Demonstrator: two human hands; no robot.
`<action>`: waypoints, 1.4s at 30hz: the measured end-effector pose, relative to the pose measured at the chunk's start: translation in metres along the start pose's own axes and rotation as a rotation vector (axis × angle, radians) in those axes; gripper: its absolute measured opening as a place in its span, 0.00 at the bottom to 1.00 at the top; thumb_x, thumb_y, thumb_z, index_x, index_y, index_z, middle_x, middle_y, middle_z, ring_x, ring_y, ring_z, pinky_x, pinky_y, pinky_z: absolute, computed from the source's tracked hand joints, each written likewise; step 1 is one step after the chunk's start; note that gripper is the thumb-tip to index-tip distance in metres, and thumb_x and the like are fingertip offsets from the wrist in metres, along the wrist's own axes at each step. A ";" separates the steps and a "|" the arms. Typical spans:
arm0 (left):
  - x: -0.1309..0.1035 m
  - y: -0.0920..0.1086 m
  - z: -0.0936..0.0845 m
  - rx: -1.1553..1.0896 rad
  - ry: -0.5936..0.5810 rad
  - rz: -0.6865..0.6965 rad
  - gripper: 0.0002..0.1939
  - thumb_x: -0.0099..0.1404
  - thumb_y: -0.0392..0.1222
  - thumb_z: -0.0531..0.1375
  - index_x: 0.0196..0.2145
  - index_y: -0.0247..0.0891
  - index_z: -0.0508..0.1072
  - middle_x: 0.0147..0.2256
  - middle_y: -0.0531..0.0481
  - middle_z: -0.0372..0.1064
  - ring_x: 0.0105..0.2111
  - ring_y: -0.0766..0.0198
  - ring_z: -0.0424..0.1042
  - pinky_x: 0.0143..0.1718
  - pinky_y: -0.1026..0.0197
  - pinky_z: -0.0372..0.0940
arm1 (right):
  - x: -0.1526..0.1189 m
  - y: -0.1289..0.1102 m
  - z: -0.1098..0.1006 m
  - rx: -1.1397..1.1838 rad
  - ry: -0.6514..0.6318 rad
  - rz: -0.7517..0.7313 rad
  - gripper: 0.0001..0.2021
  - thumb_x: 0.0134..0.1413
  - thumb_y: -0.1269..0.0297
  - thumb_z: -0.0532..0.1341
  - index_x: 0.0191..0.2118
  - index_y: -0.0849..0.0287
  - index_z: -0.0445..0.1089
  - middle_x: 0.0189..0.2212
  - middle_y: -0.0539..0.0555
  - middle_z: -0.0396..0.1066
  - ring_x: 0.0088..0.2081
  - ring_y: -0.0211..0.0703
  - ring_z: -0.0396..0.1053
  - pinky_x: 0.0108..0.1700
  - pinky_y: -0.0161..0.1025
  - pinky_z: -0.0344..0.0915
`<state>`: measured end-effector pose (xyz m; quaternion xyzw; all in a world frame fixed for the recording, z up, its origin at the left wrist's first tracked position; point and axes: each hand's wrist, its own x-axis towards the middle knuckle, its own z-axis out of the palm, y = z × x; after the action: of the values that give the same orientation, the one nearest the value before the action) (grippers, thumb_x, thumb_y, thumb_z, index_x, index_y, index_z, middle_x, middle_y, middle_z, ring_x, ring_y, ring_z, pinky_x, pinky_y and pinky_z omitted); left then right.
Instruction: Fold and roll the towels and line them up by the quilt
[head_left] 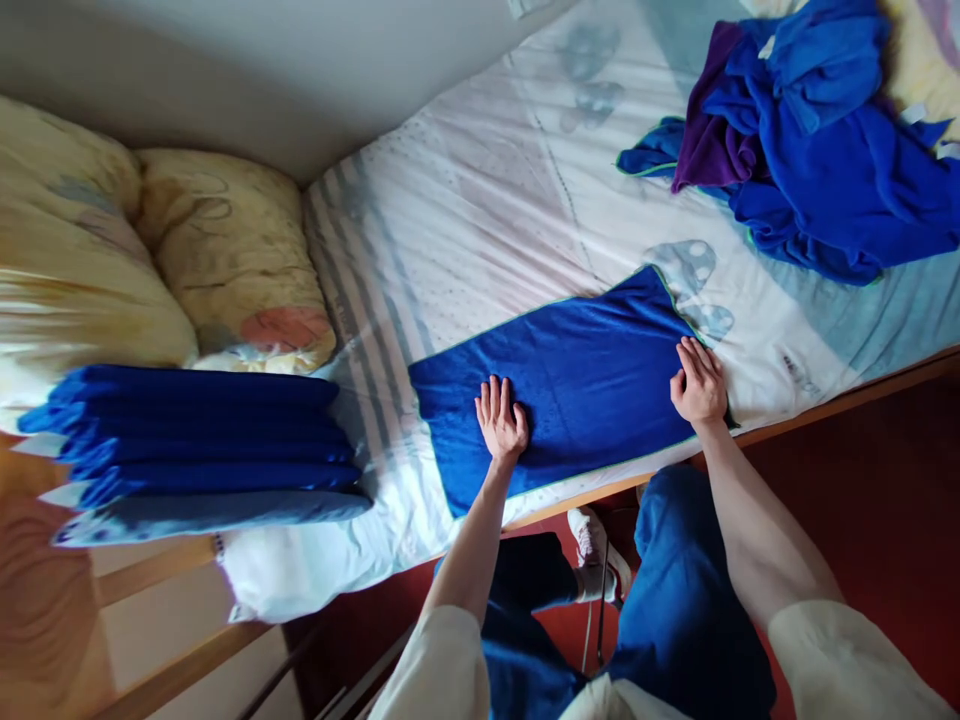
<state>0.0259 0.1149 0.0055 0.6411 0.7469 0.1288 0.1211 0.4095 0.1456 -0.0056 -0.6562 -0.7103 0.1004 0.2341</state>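
Note:
A blue towel (592,375) with thin green edging lies spread flat near the bed's front edge. On its left part my left hand (501,418) rests palm down, fingers stretched and slightly apart. My right hand (699,382) lies on the towel's right end, close to the green edging. Its fingers are extended, with the thumb near them, and nothing shows in its grasp. The towel's far right corner rises to a point, and a few shallow wrinkles run across the surface.
Folded blue cloths (202,430) are stacked at the left beside yellowish pillows (232,255). A crumpled heap of blue and purple cloths (817,160) lies at the upper right. The patterned bed sheet (480,210) meets a wall behind; a wooden bed rail (847,398) runs along the front.

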 end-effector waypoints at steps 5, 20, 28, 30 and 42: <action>0.005 -0.005 -0.001 -0.079 0.013 -0.010 0.33 0.72 0.43 0.49 0.72 0.34 0.62 0.73 0.39 0.54 0.76 0.50 0.44 0.76 0.40 0.40 | 0.002 -0.001 -0.004 -0.058 0.020 -0.019 0.31 0.63 0.72 0.51 0.71 0.61 0.62 0.65 0.64 0.70 0.68 0.55 0.66 0.70 0.60 0.62; 0.004 -0.005 0.008 -0.306 0.043 -0.010 0.35 0.68 0.43 0.54 0.72 0.36 0.62 0.73 0.41 0.54 0.76 0.43 0.44 0.76 0.35 0.36 | 0.007 -0.005 -0.021 -0.168 -0.006 -0.034 0.26 0.67 0.68 0.48 0.65 0.61 0.69 0.61 0.67 0.74 0.66 0.54 0.69 0.67 0.58 0.66; 0.007 -0.001 0.011 -0.363 0.076 -0.007 0.34 0.68 0.43 0.55 0.70 0.37 0.65 0.72 0.43 0.57 0.75 0.45 0.47 0.76 0.38 0.38 | 0.121 -0.007 -0.031 -0.142 0.157 -0.001 0.21 0.65 0.70 0.51 0.52 0.58 0.79 0.46 0.63 0.81 0.51 0.57 0.76 0.60 0.58 0.70; 0.007 -0.001 0.011 -0.371 0.071 -0.013 0.34 0.68 0.44 0.55 0.70 0.37 0.65 0.72 0.43 0.56 0.75 0.45 0.47 0.76 0.38 0.37 | 0.172 -0.004 -0.029 -0.160 0.025 -0.059 0.20 0.62 0.72 0.53 0.52 0.58 0.79 0.49 0.62 0.81 0.53 0.54 0.75 0.61 0.54 0.71; 0.008 0.001 0.013 -0.404 0.088 -0.013 0.33 0.68 0.44 0.54 0.69 0.38 0.67 0.72 0.44 0.58 0.74 0.45 0.50 0.76 0.38 0.38 | 0.268 -0.013 -0.025 -0.293 -0.638 -0.041 0.10 0.56 0.72 0.67 0.43 0.58 0.82 0.41 0.57 0.84 0.41 0.46 0.80 0.50 0.42 0.76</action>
<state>0.0299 0.1236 -0.0062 0.5927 0.7144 0.3032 0.2154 0.4019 0.4028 0.0759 -0.6040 -0.7676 0.1927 -0.0943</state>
